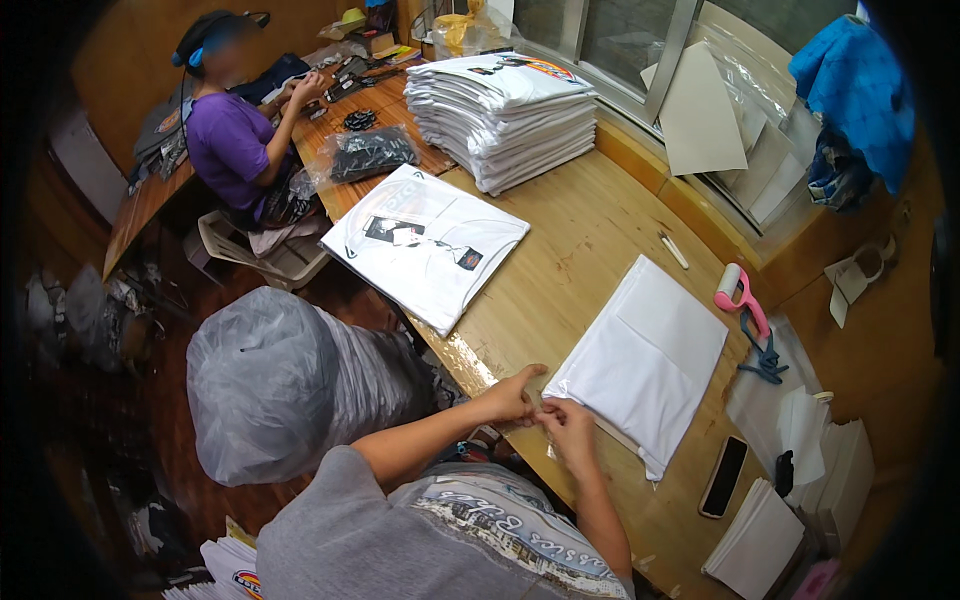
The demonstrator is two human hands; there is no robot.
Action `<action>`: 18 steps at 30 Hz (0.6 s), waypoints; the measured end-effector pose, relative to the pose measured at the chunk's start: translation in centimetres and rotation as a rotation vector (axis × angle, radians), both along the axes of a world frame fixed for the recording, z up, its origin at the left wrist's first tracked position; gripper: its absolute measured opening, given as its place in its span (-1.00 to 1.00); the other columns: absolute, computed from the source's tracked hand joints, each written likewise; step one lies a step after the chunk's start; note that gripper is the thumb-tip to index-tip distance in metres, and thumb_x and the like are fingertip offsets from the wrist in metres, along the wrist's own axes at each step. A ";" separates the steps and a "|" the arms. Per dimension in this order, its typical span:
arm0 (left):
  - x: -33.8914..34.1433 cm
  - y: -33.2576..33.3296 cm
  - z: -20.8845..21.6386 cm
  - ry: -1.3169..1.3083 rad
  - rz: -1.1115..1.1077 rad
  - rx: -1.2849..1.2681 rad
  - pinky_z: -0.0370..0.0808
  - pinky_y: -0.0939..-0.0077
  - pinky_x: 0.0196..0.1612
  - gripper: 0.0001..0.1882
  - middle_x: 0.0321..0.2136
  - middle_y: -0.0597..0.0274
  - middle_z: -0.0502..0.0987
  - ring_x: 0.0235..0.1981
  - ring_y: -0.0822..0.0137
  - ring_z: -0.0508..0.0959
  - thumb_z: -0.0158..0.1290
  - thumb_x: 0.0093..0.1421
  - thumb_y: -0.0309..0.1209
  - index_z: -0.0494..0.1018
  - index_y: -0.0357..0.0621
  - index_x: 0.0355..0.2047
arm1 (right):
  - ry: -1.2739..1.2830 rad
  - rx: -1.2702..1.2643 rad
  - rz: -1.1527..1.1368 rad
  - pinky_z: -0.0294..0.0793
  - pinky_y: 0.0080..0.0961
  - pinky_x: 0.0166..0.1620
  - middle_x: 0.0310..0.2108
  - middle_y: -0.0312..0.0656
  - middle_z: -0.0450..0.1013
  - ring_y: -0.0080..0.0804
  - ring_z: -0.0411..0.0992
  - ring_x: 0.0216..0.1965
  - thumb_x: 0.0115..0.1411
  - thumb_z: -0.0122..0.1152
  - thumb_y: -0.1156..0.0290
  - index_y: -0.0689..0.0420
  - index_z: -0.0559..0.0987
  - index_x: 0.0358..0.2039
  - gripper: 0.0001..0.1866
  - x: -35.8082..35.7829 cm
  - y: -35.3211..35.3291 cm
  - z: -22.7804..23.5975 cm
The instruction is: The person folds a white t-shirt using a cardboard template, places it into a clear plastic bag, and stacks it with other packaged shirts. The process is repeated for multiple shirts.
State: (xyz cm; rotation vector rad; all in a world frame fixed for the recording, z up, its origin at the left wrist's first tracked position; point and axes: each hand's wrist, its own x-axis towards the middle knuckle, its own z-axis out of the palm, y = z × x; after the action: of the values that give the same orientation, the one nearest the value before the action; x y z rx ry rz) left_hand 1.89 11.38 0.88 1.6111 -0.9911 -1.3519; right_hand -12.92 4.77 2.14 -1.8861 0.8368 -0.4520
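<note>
A white folded garment (640, 365) lies on the table in front of me, its surface smooth with a slight plastic sheen. At its near left corner my left hand (510, 398) has its thumb stretched out and its fingers curled. My right hand (570, 432) meets it there, thumb and fingertips pinched together. Whatever thin thing lies between the fingertips is too small to make out. Farther left, another white garment (480, 225) with a dark printed design lies flat in clear plastic.
Behind stands a tall stack of white garments (500, 125). On the right are a pink-handled roller (743, 295), a blue strap (765, 362), a phone (722, 478) and white cards (755, 540). A grey plastic-covered bundle (260, 390) stands left; a person in purple (228, 140) works beyond.
</note>
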 end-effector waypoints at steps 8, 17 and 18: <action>0.5 0.5 -0.8 0.182 0.120 0.072 0.43 0.63 -0.59 -0.42 -0.59 0.11 0.46 -0.63 0.45 0.46 -0.15 0.11 -0.50 -0.09 -0.11 0.13 | 0.039 -0.211 -0.029 0.33 -0.46 -0.41 -0.54 -0.16 0.35 -0.30 0.35 -0.51 -0.29 0.28 0.54 0.21 0.49 -0.53 -0.78 1.6 1.7 -1.6; 0.6 -0.3 -3.5 -0.221 0.105 -0.065 0.39 0.62 -0.58 -0.29 -0.62 0.10 0.44 -0.66 0.44 0.43 -0.03 0.04 -0.40 -0.15 -0.21 0.13 | 0.025 -0.175 -0.147 0.30 -0.43 -0.37 -0.54 -0.18 0.34 -0.27 0.32 -0.46 -0.28 0.26 0.56 0.20 0.45 -0.60 -0.82 1.9 3.4 -1.1; 0.6 -0.4 -3.6 -0.230 0.096 -0.052 0.39 0.61 -0.58 -0.27 -0.61 0.09 0.44 -0.65 0.44 0.43 -0.02 0.03 -0.40 -0.15 -0.23 0.13 | 0.028 -0.206 -0.140 0.28 -0.42 -0.36 -0.53 -0.18 0.33 -0.26 0.31 -0.44 -0.27 0.25 0.55 0.19 0.44 -0.60 -0.84 1.8 3.5 -1.3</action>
State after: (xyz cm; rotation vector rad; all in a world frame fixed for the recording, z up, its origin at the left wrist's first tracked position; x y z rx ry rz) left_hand 2.46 11.03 -2.69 1.7793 -1.0600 -1.0852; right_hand -11.12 8.23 0.84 -2.0326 0.9765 -0.6194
